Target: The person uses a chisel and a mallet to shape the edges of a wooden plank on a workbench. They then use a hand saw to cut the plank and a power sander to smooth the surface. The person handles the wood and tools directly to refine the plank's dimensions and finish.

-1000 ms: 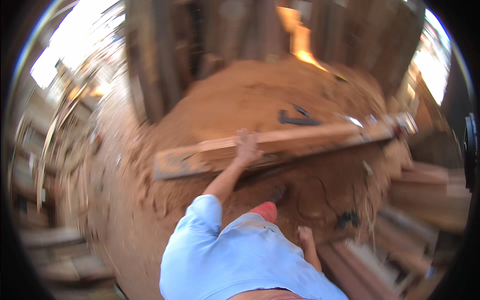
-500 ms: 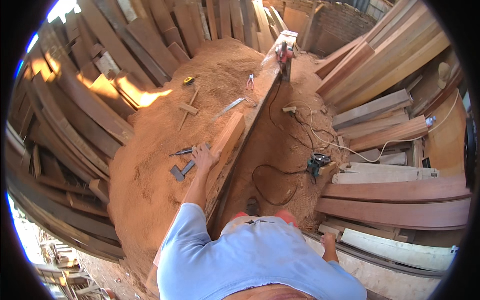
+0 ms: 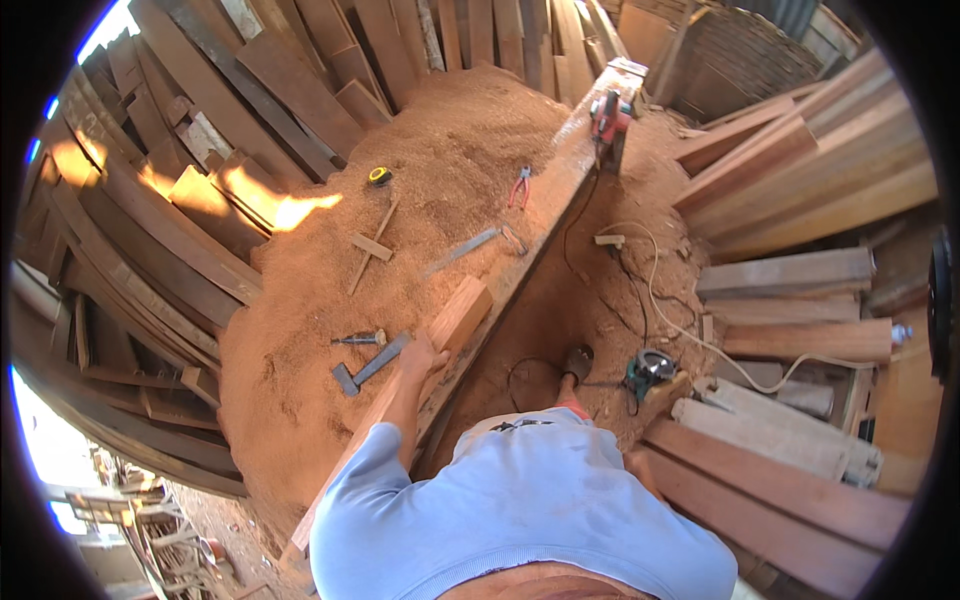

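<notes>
My left hand (image 3: 423, 357) is closed over a light wooden beam (image 3: 458, 310) lying along a long plank (image 3: 553, 215). Beside it on sawdust are a dark T-shaped hammer or mallet (image 3: 365, 372) and a dark chisel-like tool (image 3: 356, 338). Farther up lie a long metal tool (image 3: 460, 250), red-handled pliers (image 3: 521, 187), crossed sticks (image 3: 372, 247) and a yellow tape measure (image 3: 379, 176). My right hand (image 3: 640, 468) is low beside my body, mostly hidden, its fingers unclear.
A red power tool (image 3: 610, 118) sits at the plank's far end. A green circular saw (image 3: 648, 372) and cables (image 3: 660, 300) lie right of the plank. Stacked boards surround the sawdust on the left (image 3: 150, 230), far side and right (image 3: 780, 470). My shod foot (image 3: 578, 362) is below.
Since the blurred earliest frame, my view has turned along the plank. In the last half second my foot has stepped forward and my right hand has become more hidden behind my body.
</notes>
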`<control>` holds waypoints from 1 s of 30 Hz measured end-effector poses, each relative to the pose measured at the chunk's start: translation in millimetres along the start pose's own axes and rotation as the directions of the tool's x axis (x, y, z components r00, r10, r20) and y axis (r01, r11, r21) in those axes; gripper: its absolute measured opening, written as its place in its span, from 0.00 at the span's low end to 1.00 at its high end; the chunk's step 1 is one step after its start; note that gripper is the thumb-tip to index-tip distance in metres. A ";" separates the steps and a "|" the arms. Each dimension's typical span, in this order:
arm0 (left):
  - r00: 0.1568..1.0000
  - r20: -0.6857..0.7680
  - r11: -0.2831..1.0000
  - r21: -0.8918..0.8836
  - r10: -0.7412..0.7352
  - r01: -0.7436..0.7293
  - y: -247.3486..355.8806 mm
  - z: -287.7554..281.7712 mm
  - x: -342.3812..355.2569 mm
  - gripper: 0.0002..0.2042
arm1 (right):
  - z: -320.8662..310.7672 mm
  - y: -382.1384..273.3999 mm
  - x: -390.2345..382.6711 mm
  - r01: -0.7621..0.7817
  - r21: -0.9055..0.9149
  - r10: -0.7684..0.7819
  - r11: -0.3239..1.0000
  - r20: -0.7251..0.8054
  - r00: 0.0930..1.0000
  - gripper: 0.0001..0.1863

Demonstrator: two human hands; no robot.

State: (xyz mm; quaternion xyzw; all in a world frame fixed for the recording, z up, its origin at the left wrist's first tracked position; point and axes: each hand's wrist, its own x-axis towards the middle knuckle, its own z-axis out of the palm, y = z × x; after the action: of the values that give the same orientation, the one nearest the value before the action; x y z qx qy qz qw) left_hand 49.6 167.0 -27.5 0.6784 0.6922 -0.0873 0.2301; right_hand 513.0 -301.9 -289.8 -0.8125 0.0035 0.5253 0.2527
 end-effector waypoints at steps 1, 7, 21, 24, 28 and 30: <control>1.000 -0.020 1.000 -0.003 -0.009 0.009 2.7 1.7 1.2 0.39 | -6.8 -44.9 20.1 0.051 0.001 -0.051 0.999 0.035 0.998 0.08; 0.975 -0.161 0.985 0.063 -0.150 0.162 22.1 16.2 3.4 0.39 | -77.0 -391.0 99.5 0.478 0.156 -0.484 0.865 0.006 0.875 0.13; 0.958 -0.146 0.962 0.083 -0.245 0.259 31.9 12.9 -1.1 0.38 | 197.8 -658.0 71.2 0.789 -0.598 -0.697 0.142 0.506 0.508 0.27; 0.959 -0.130 0.966 0.030 -0.250 0.256 24.7 20.5 1.0 0.32 | 257.3 -659.7 65.4 0.809 -0.583 -0.505 -0.077 0.722 0.472 0.29; 0.958 -0.159 0.971 -0.042 -0.240 0.237 27.4 24.7 -3.0 0.32 | 313.8 -666.8 59.4 0.765 -0.605 -0.430 -0.221 0.765 0.480 0.33; 0.942 -0.170 0.957 -0.047 -0.290 0.286 33.9 23.0 -5.9 0.35 | 325.4 -669.9 59.5 0.742 -0.620 -0.441 -0.256 0.758 0.481 0.36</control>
State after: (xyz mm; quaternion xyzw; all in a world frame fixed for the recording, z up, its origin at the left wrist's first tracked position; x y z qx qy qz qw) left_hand 87.3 153.9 -38.6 0.5725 0.8023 -0.0526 0.1604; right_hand 444.1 432.7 -172.4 -0.5798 -0.7558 0.2900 -0.0917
